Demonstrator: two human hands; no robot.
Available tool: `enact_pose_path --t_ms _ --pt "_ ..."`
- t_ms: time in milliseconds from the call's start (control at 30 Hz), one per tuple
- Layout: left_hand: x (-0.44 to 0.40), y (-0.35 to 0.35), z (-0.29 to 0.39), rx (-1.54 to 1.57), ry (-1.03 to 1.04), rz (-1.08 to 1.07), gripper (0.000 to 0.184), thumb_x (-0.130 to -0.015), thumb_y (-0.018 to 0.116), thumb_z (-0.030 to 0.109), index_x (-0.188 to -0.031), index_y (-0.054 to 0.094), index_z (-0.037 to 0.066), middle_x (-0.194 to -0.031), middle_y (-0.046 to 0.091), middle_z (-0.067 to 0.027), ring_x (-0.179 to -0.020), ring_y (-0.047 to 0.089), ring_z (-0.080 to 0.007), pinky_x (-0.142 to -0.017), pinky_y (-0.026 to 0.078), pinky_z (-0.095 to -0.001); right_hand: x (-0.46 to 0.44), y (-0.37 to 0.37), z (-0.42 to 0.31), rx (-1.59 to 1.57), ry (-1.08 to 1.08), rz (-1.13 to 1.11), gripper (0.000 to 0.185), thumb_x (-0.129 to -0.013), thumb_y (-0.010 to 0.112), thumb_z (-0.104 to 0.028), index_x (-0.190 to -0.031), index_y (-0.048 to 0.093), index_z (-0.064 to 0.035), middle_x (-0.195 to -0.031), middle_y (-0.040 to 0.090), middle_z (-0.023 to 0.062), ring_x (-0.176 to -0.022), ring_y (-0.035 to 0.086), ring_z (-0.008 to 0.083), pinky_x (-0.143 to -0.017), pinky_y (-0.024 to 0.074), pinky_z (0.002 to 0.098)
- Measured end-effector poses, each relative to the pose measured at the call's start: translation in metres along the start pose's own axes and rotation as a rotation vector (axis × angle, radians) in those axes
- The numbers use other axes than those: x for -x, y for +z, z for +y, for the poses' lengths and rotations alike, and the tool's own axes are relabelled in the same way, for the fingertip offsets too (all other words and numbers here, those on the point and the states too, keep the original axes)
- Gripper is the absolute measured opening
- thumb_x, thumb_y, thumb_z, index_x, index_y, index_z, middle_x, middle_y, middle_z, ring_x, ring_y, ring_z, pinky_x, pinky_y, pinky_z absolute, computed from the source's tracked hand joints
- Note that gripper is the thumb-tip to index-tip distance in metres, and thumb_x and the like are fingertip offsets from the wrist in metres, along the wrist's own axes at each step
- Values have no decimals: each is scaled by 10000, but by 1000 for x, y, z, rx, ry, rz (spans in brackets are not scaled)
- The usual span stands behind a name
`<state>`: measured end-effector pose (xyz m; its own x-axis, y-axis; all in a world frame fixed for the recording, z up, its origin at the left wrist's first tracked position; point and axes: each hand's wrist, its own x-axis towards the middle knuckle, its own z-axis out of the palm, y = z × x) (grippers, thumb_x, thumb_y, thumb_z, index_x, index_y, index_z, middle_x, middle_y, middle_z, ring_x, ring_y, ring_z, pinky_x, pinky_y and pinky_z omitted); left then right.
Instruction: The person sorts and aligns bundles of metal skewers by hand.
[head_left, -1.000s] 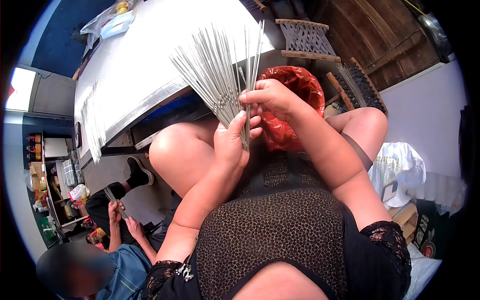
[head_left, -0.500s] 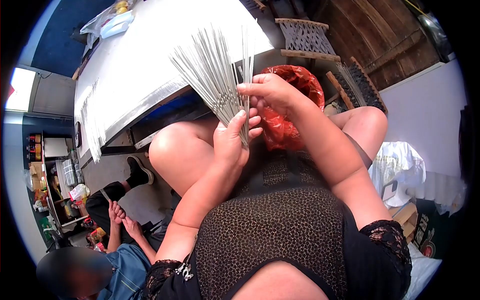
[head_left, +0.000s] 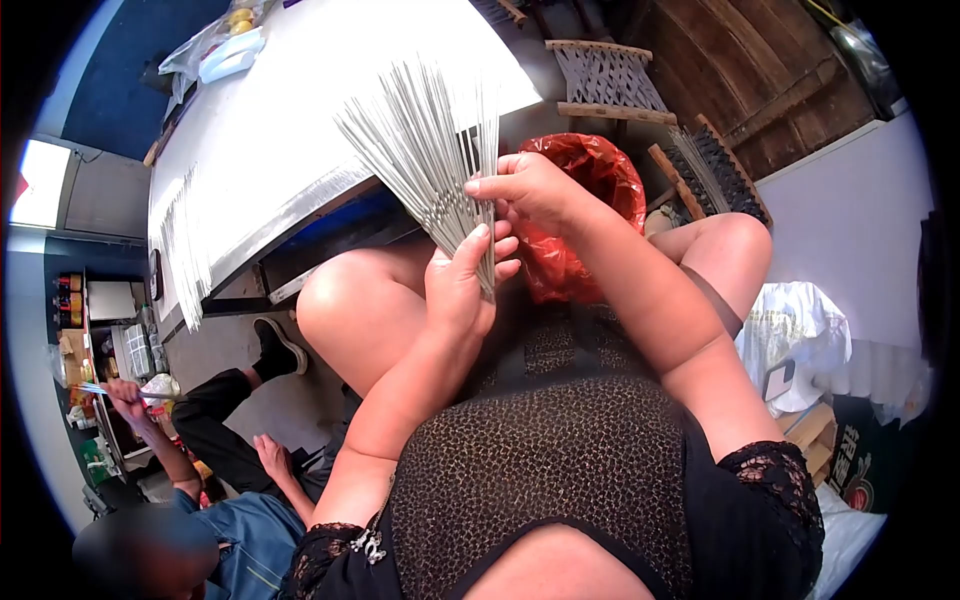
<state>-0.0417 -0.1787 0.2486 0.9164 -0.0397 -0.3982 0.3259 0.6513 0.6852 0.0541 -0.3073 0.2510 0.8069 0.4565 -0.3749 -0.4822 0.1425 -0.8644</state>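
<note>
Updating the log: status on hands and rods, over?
Left hand gripping fanned rods near lower ends. Right hand pinching their right edge. Red bag near right hand, nothing visibly blocking.

A bundle of thin, silvery-grey rods (head_left: pixel 408 135) is held up in a fan, spread wide at the far end and gathered narrow at the near end. The near ends are enclosed by the left hand (head_left: pixel 462 285). Most of the rods are splayed toward the far left, with their tips left uneven. A band of small knobbly spots is seen across the lower part of the fan. At the right edge, a slim group of rods (head_left: pixel 489 130) is held more upright, partly separated by narrow gaps and touched by the right hand (head_left: pixel 535 190).
</note>
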Motion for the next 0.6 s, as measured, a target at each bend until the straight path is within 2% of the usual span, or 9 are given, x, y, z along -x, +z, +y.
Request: enact_pose_path --t_ms 200,300,600 --pt "3 7 5 4 -3 30 260 -898 525 116 -1138 505 17 -972 625 -89 -794 626 -153 -610 546 -249 -2 -7 -1 -19 12 -21 174 -770 686 -134 -821 597 6 -666 580 47 -512 537 112 -470 456 233" --pt "2 6 4 -11 -7 5 275 -902 515 118 -1158 497 18 -989 621 -91 -804 624 -150 -613 546 -248 -6 -6 2 -86 24 -61 177 -766 691 -139 -818 600 3 -661 580 44 -505 537 111 -470 455 230" --pt "4 6 6 6 11 11 277 -908 505 123 -1166 492 22 -1017 618 -103 -815 630 -157 -609 546 -245 -2 -6 0 -15 7 -46 141 -776 661 -125 -825 617 0 -690 613 52 -533 555 107 -505 458 227"
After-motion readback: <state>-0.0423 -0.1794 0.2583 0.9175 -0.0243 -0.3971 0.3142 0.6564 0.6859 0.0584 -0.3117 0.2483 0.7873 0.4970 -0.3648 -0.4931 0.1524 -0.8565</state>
